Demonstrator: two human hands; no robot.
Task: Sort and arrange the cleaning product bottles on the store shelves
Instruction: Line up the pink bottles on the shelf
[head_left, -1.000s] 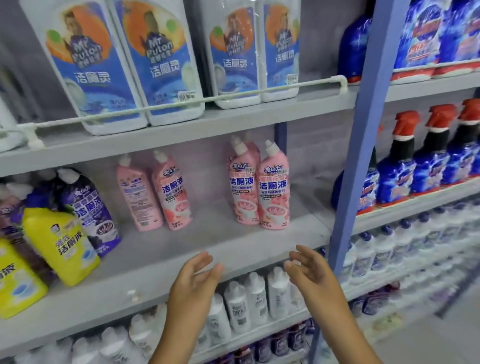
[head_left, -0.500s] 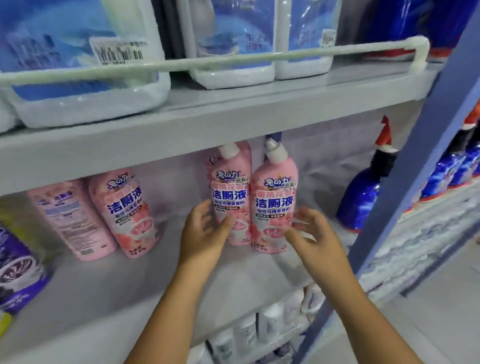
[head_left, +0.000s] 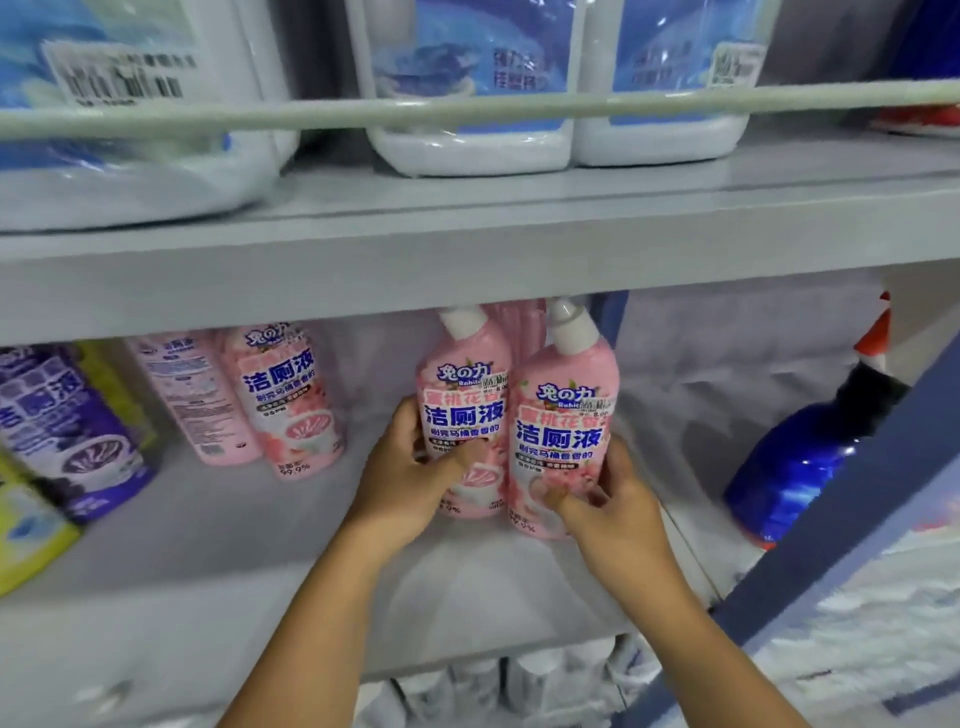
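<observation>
At centre frame, middle shelf: two pink toilet-cleaner bottles, white caps, standing upright and touching side by side.

Left pink bottle: gripped by the left hand, fingers behind its left flank, thumb curled across the lower label.
Right pink bottle: gripped by the right hand, thumb pressed on the lower front, fingers wrapped round its right side.

Change noted: a second ago both hands hovered empty and spread below the shelf edge; half a second ago they were just arriving at the pair with fingers loose. Both grips are now closed on the bottles, and the view has drawn in closer. Bottle bases appear to rest on the shelf; no lift is evident yet.

Meaning for the task, as a judgement: the reach is done and the pair is ready to be moved together, likely slid toward the matching stock.

Left of centre, same shelf: two more pink bottles, one with its back label outward, well apart from the held pair.
Far left: purple bottle, yellow bottle partly cut off.
Right edge: blue spray bottle, beyond the blue upright post.
Upper frame: large white jugs behind a guard rail.
</observation>
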